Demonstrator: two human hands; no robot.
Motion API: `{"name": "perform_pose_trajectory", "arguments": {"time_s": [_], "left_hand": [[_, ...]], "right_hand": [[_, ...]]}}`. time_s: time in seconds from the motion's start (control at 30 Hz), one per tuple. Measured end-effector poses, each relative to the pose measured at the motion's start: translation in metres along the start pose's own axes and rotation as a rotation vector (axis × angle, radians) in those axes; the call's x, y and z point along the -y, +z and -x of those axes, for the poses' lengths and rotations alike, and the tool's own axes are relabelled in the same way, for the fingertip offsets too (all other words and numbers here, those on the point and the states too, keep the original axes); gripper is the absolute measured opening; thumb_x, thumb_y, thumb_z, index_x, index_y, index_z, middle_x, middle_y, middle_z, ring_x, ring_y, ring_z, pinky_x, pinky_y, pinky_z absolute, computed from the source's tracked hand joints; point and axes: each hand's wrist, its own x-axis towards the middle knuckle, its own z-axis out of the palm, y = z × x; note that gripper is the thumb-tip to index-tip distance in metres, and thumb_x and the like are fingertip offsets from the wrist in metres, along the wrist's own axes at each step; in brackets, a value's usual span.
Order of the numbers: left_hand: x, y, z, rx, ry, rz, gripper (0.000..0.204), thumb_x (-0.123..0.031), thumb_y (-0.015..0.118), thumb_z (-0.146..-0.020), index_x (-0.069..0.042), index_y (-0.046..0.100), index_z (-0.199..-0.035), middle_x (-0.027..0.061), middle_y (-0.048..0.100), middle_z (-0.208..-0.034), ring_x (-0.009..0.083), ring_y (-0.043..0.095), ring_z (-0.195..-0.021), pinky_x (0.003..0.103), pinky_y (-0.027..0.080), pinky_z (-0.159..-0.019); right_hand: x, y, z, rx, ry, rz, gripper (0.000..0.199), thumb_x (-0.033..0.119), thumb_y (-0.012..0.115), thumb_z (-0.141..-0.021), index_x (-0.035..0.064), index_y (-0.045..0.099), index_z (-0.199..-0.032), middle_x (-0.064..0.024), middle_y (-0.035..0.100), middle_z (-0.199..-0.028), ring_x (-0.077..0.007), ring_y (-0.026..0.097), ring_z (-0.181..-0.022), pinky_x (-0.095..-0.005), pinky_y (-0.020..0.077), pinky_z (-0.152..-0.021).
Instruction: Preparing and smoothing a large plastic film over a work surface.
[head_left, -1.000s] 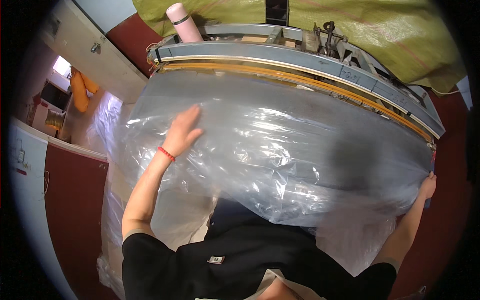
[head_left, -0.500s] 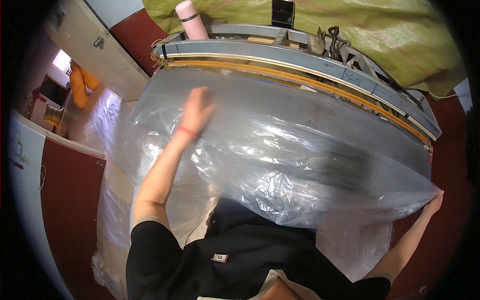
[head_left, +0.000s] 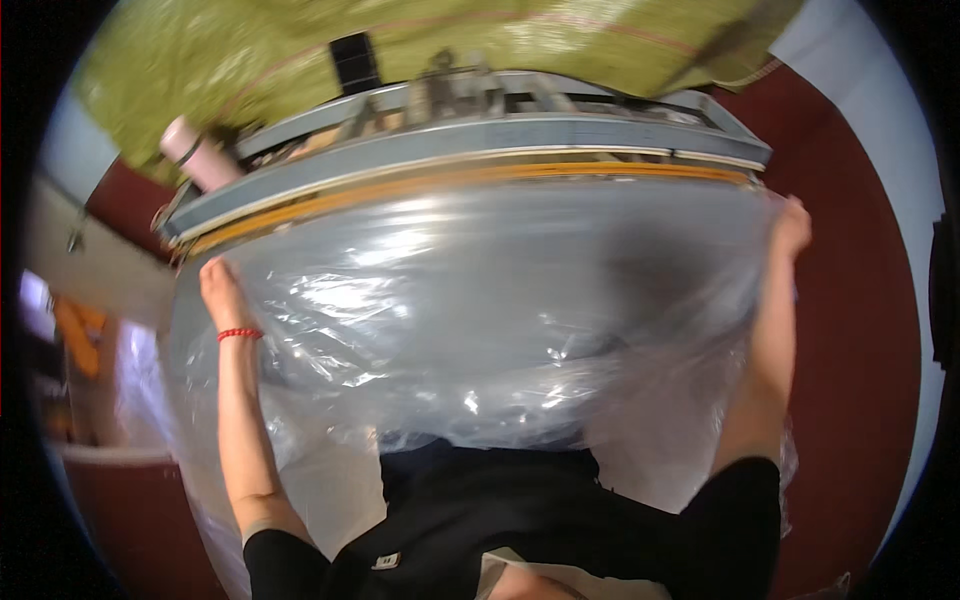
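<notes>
Across the table, both hands (head_left: 222,290) (head_left: 790,225) spread crinkled clear plastic sheet (head_left: 480,320).

Wide crinkled clear plastic sheet (head_left: 480,310) filling centre frame, long grey-and-orange machine bar (head_left: 470,165) blocking across top, pink cylindrical bottle (head_left: 195,152) upper left, bare red floor (head_left: 850,300) open at right.

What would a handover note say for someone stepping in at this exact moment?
Left hand: on the far left corner of the clear plastic sheet, near the orange-edged grey frame; grip unclear.
Right hand: at the sheet's far right corner, by the frame's end; grip unclear.
Sheet: spread wide between both arms, reaching the frame edge, wrinkled and bunched near the body.
Left: near side not yet flat. Pink bottle stands behind the frame.
</notes>
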Motion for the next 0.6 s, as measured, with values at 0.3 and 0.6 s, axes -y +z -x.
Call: {"name": "perform_pose_trajectory", "arguments": {"time_s": [0.3, 0.6], "left_hand": [[0.125, 0.025, -0.12, 0.034, 0.166, 0.032, 0.016, -0.017, 0.053, -0.084, -0.01, 0.047, -0.07, -0.0057, 0.041, -0.056, 0.0031, 0.034, -0.05, 0.019, 0.027, -0.044], [0.108, 0.011, -0.109, -0.055, 0.153, -0.092, 0.029, -0.01, 0.055, -0.079, -0.009, 0.043, -0.052, -0.0063, 0.039, -0.05, 0.0043, 0.033, -0.046, 0.02, 0.025, -0.043]], "right_hand": [[0.042, 0.11, 0.019, 0.031, 0.17, -0.882, 0.018, 0.018, 0.058, -0.081, 0.0019, 0.056, -0.074, -0.0023, 0.053, -0.06, -0.0089, 0.049, -0.055, -0.0242, 0.0414, -0.056], [0.047, 0.14, 0.018, -0.011, 0.415, -0.908, 0.015, 0.012, 0.056, -0.079, 0.0054, 0.05, -0.067, -0.0033, 0.051, -0.053, -0.0128, 0.048, -0.042, -0.0254, 0.0375, -0.037]]}}
